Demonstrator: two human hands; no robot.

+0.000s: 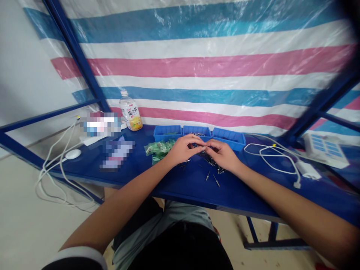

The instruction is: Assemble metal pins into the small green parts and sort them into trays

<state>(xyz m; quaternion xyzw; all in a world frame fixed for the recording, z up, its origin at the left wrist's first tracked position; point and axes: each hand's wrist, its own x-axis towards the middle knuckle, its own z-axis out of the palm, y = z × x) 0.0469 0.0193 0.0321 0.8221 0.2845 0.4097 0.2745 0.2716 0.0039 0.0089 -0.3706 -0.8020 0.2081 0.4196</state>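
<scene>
The fingers of the left hand (187, 149) and right hand (222, 153) are curled nearly closed, tips meeting over the pile of metal pins (221, 170) on the table (180, 185), near the row of blue bins (236, 145) — whether they pinch a pin, I cannot tell. Two loose pins (216, 180) lie nearer the table's near edge, where a brush from the right wrist could roll them off. Crowded fingers could also scatter the pile left, among the green plastic bags (161, 148), where small pieces might be lost.

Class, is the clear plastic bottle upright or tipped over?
Upright: the clear plastic bottle stands on its base, white cap on top.
</scene>
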